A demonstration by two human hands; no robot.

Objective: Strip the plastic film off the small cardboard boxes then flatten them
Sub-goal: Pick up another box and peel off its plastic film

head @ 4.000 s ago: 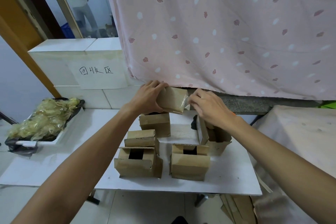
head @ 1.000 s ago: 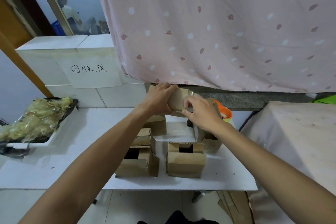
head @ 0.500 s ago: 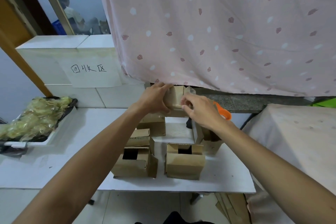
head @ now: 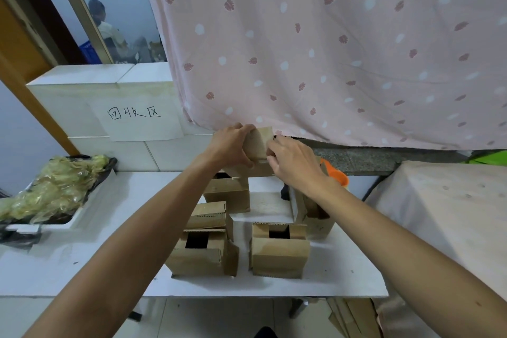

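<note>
Cardboard box: brown and matt, small and rectangular. It is lifted clear of the surface, just before the curtain's hem, probably so that both hands can get round its faces.
Left hand: fingers curled over the top, thumb on the near face, gripping the box. It looks like the steadying hand.
Right hand: fingertips bent in against the box's right end, pinching at its edge. Whether they have plastic film or only card is too fine to tell.
Step in hand: by my judgement, working the film loose at one end. Flattening is not yet begun on this box.
Boxes on the surface: several of the same brown corrugated card stand upright and close together below the hands. Some have tops open, showing dark gaps and ragged fluted edges. None is flattened; they seem to be waiting their turn within easy reach.
Film pile: a yellowish-clear, crinkled, glossy heap in a black tray at the left end, well apart from the boxes. This is likely where stripped film is dropped.
Surface: a white, smooth, flat board with square edges.
Curtain: soft pink cloth printed with dark leaves and pale spots, hanging in loose folds behind the work.
</note>
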